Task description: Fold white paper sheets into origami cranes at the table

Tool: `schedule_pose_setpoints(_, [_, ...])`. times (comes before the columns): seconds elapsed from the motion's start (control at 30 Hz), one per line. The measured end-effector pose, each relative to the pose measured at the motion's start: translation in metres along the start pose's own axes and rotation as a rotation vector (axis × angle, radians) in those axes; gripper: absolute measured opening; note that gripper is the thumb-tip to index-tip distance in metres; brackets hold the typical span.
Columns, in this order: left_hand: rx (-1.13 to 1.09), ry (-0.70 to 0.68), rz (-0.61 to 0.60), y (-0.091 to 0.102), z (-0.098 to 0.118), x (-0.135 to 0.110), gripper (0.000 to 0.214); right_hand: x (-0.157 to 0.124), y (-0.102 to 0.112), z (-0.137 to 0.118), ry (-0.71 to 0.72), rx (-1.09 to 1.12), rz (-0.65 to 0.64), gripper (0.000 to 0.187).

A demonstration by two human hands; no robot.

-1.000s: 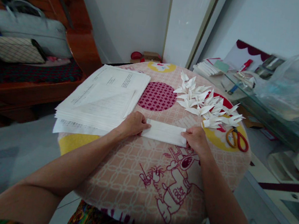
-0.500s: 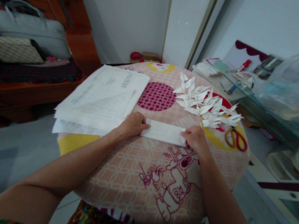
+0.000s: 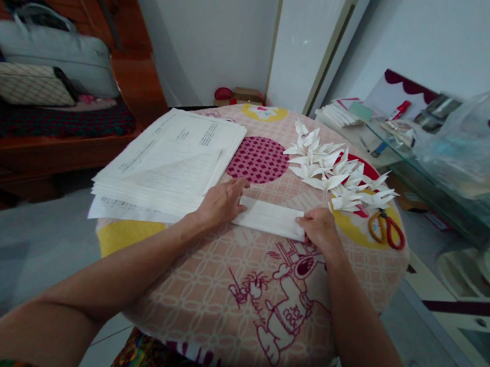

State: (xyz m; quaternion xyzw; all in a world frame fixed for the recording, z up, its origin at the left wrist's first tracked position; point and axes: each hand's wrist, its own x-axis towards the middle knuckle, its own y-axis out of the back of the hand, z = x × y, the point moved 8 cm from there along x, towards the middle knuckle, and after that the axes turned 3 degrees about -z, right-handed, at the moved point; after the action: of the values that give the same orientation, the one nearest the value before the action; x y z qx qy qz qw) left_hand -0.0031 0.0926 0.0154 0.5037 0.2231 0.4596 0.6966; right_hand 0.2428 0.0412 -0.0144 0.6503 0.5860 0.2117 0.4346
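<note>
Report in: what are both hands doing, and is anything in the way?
Left hand open at the left end of the folded paper strip. Right hand pinching its right end. No clutter on it; paper cranes and scissors lie apart.

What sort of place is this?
Probably a room in a home: a carved wooden bench holding handbags, a cartoon-print tablecloth, and a cluttered glass shelf.

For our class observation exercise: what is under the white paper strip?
Pink patterned cloth shows along both long edges of the white paper strip; whatever lies directly beneath is covered. The right hand grips one end.
</note>
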Motion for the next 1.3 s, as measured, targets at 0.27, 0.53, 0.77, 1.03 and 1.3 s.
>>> schedule_pose_setpoints(0.27, [-0.230, -0.605, -0.197, -0.024, 0.027, -0.010, 0.046, -0.003, 0.003, 0.001, -0.028, -0.009, -0.006, 0.024])
schedule_pose_setpoints(0.53, [0.049, -0.551, -0.349, -0.032, 0.047, -0.017, 0.044, -0.001, 0.017, -0.002, 0.026, -0.143, 0.146, 0.011])
schedule_pose_setpoints(0.77, [0.120, -0.580, -0.339, -0.036, 0.049, -0.019, 0.043, -0.011, 0.023, -0.023, 0.086, -0.189, 0.226, 0.011])
schedule_pose_setpoints(1.03, [0.138, -0.571, -0.356, -0.035, 0.050, -0.019, 0.044, -0.024, -0.023, -0.062, 0.320, 0.112, -0.060, 0.013])
schedule_pose_setpoints(1.3, [0.111, -0.576, -0.336, -0.034, 0.049, -0.018, 0.046, -0.028, -0.031, -0.061, 0.248, 0.002, -0.147, 0.008])
